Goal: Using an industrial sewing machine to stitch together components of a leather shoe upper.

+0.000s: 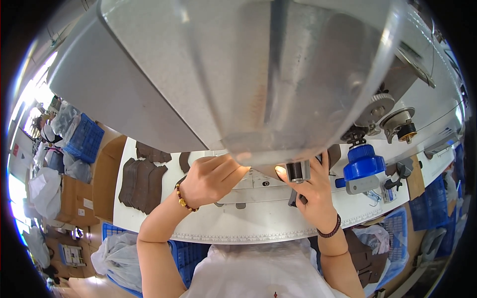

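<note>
Both hands work beneath the head of a pale grey sewing machine (164, 94), whose clear guard hides the needle area. My left hand (211, 180) is closed, thumb and forefinger pinched together at the guard's lower edge. A dark brown cut piece (184, 162) shows beside its knuckles, and the hand seems to grip it; most is hidden. My right hand (314, 191) lies to the right of the presser area with thumb and forefinger spread apart. Brown material (334, 155) shows just beyond its fingers; whether it joins the left piece I cannot tell.
Stacked brown cut pieces (143, 181) lie on the white table (238, 226) at left. A blue knob (364, 162) and thread-tension parts (397, 121) stick out at right. Blue crates (84, 139) and cardboard boxes (79, 201) stand left; another blue crate (397, 233) is below right.
</note>
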`<state>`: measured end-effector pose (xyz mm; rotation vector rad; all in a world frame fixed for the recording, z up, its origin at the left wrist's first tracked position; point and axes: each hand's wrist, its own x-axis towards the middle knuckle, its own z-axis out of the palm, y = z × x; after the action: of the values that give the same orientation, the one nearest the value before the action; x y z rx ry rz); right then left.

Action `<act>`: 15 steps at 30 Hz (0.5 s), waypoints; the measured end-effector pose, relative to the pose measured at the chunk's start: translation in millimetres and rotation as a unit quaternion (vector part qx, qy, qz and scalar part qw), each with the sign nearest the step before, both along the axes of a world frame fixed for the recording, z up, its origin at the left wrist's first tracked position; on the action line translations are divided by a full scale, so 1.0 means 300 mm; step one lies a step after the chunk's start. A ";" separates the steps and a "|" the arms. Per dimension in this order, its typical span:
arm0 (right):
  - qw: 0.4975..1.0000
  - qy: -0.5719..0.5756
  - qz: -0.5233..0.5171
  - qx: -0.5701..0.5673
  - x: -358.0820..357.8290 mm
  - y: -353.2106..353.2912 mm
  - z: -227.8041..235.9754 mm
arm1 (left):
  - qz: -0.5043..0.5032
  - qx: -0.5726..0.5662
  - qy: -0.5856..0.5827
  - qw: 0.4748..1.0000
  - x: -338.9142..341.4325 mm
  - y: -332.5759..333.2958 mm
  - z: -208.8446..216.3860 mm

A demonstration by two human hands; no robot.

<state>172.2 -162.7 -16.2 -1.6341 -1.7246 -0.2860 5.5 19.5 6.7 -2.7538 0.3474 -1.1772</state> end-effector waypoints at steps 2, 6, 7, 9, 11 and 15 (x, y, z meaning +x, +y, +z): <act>1.000 0.005 0.003 0.001 0.002 0.012 0.001 | 0.006 -0.011 0.010 1.000 -0.005 0.004 -0.002; 0.999 0.025 0.010 0.023 0.019 0.025 0.023 | 0.017 -0.019 0.037 0.999 0.001 0.008 0.008; 0.999 0.026 0.008 0.025 0.035 0.033 0.031 | 0.017 -0.022 0.055 0.998 0.001 0.009 0.012; 0.998 0.046 0.038 0.007 0.071 0.044 0.041 | 0.022 -0.029 0.049 0.998 -0.004 0.016 -0.015; 0.998 0.045 0.037 0.014 0.071 0.045 0.040 | 0.026 -0.036 0.043 0.998 -0.009 0.018 -0.036; 0.998 0.037 0.037 0.026 0.066 0.053 0.038 | 0.024 -0.045 0.012 0.999 -0.006 0.024 -0.052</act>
<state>192.0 -146.7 -4.7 -1.5225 -1.7034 -0.2304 3.8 26.7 -8.9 -2.8377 0.2330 -1.1781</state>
